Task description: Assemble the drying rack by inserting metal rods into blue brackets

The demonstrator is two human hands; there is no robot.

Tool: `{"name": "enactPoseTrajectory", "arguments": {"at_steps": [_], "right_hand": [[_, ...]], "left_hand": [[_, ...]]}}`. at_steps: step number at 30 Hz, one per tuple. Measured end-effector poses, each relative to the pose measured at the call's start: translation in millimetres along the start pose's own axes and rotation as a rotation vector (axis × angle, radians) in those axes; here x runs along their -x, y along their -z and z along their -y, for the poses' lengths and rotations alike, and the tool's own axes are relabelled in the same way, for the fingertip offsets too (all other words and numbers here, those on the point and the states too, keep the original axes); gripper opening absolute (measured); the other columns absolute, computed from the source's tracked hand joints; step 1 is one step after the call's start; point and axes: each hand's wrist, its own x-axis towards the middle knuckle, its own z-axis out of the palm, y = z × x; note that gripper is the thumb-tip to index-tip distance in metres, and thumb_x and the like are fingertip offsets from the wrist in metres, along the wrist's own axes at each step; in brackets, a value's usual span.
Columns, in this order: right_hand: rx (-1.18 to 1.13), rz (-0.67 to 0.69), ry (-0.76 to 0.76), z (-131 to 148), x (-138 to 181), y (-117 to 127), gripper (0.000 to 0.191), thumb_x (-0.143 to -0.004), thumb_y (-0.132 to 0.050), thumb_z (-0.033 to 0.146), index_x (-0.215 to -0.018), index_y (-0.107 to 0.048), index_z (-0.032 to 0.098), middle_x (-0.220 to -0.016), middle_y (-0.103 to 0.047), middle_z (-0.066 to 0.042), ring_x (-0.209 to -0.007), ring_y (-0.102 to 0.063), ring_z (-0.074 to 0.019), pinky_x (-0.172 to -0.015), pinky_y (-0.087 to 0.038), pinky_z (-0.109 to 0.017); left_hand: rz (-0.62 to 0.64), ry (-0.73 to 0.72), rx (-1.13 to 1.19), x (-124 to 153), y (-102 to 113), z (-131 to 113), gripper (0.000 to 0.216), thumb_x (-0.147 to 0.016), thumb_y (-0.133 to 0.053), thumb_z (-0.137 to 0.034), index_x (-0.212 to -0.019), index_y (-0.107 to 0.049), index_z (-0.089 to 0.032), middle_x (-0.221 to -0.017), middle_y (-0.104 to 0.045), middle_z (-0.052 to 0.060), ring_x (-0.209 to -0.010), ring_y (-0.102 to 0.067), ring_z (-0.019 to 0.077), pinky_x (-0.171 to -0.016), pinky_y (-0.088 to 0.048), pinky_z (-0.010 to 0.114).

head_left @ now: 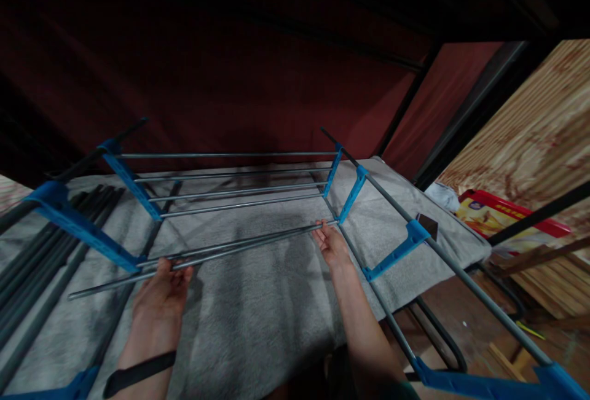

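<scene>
Left hand: the left hand (161,286) is gripping thin grey rods (230,246), fingers curled over their near-left end, beside a blue bracket (87,231).
Right hand: the right hand (329,243) is pinching the far end of the same rods, where they are meeting another blue bracket (350,194); whether the tips are seated in it is too small to tell.
Rods: they are lying across the middle of the bed (258,308), running from its left side towards its right edge, slightly above the grey towel (276,277).
Rack: a rack (230,182) of more rods between blue brackets is standing towards the far edge of the bed.
Spare tubes: dark tubes (41,265) are lying along the left edge, partly cut off.
Hidden: the background is almost black; the wrist strap (138,372) is only partly showing, and the bottom corners are cutting off blue parts.
Right of the bed: a red box (507,219) is sitting on wooden boards (544,136), half covered by a dark bar.
</scene>
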Motion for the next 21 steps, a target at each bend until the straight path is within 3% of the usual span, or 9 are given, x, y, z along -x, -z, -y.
{"name": "enactPoseTrajectory", "arguments": {"at_steps": [3,7,21], "right_hand": [[-0.018,-0.026,0.017,2.1,0.0,0.8,0.016,-0.087,-0.064,0.011,-0.075,-0.060,0.020,-0.075,-0.074,0.001,-0.069,-0.071,-0.0109,-0.069,-0.061,-0.023],[-0.023,-0.049,0.007,5.2,-1.6,3.1,0.017,-0.089,-0.062,0.011,-0.074,-0.060,0.019,-0.070,-0.072,0.002,-0.064,-0.069,-0.0096,-0.067,-0.061,-0.021],[0.000,-0.072,0.019,4.2,-4.5,5.6,0.017,-0.094,-0.054,0.017,-0.080,-0.065,0.019,-0.074,-0.072,0.001,-0.068,-0.070,-0.0102,-0.071,-0.061,-0.024]], "left_hand": [[-0.066,0.074,-0.030,5.4,-4.6,-5.8,0.028,-0.096,-0.034,-0.012,-0.074,-0.050,-0.017,-0.078,-0.059,0.002,-0.068,-0.061,0.0119,-0.057,-0.052,0.021],[-0.015,0.055,0.045,12.6,-3.1,-15.1,0.032,-0.091,-0.027,-0.004,-0.077,-0.052,-0.018,-0.090,-0.063,0.004,-0.079,-0.065,0.0134,-0.065,-0.057,0.025],[-0.012,0.056,0.008,12.5,-1.6,-16.4,0.030,-0.090,-0.029,0.000,-0.076,-0.048,-0.018,-0.078,-0.060,0.000,-0.064,-0.062,0.0103,-0.057,-0.056,0.021]]}}
